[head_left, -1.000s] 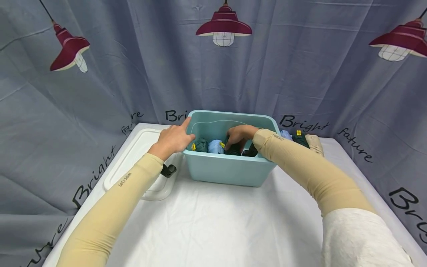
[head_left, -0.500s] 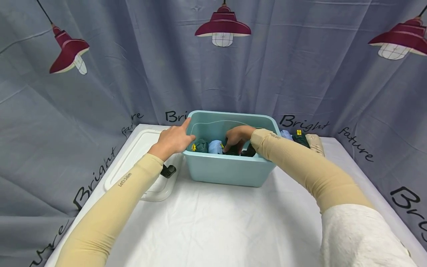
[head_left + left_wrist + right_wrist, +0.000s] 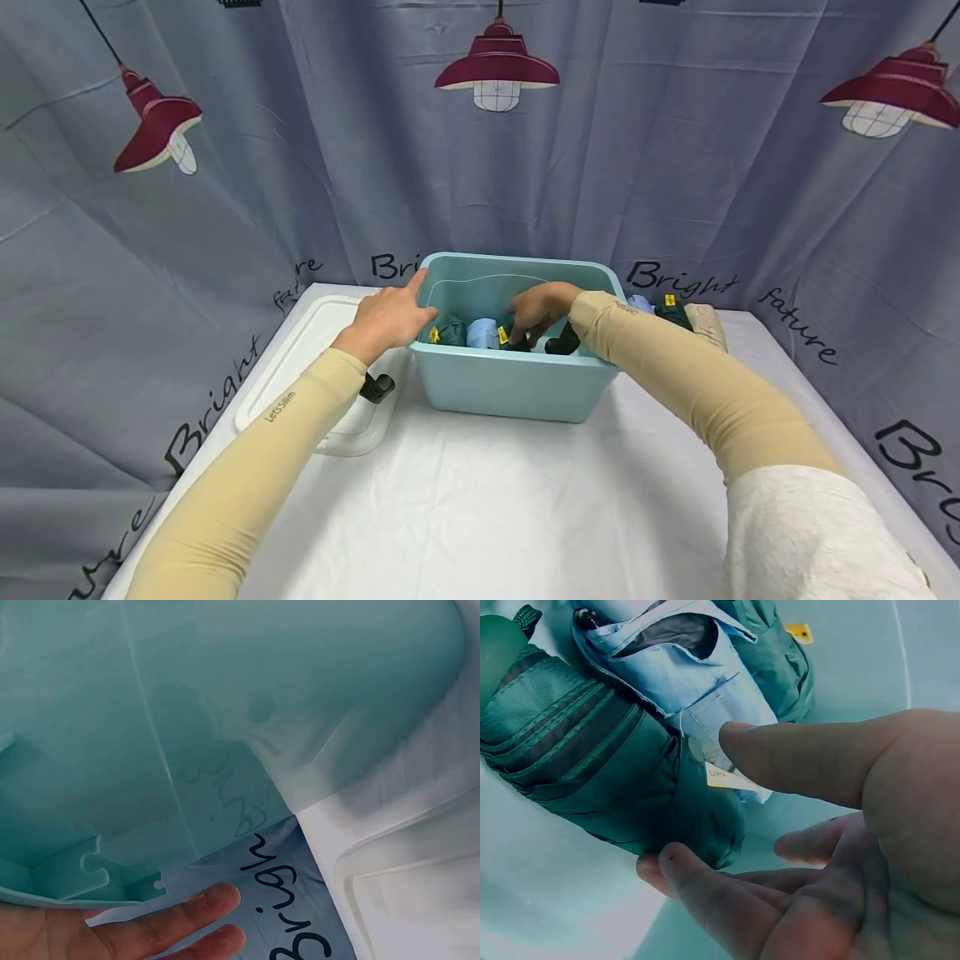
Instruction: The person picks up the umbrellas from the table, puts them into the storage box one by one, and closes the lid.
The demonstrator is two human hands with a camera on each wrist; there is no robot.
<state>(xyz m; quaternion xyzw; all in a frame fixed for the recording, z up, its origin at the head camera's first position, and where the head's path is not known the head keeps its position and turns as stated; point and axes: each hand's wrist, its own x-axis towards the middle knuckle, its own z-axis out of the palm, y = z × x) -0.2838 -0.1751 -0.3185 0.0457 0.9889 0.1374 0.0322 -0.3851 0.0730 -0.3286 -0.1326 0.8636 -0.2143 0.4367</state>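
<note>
A teal bin (image 3: 517,385) holds a row of folded umbrellas. At its left end lies a green umbrella (image 3: 452,331), then a light blue umbrella (image 3: 482,334), then a dark green umbrella (image 3: 622,776) with a yellow-and-white tag. My right hand (image 3: 542,307) is down inside the bin at the end of that dark green umbrella. In the right wrist view its thumb and fingers are spread apart, with fingertips (image 3: 676,859) right at the fabric. My left hand (image 3: 390,319) rests at the bin's left rim, index finger extended along it; its fingers (image 3: 202,907) look straight.
On the left lies a flat white lid (image 3: 300,343), partly under my left forearm. Right of the bin, at the table's back edge, are a light blue bundle (image 3: 641,303), a dark green bundle (image 3: 673,313) and a beige bundle (image 3: 705,323). A grey printed curtain (image 3: 360,167) hangs behind.
My right hand has let go of the dark green umbrella and risen slightly to the right, so the umbrella and its yellow tag show more. My left hand stays at the rim.
</note>
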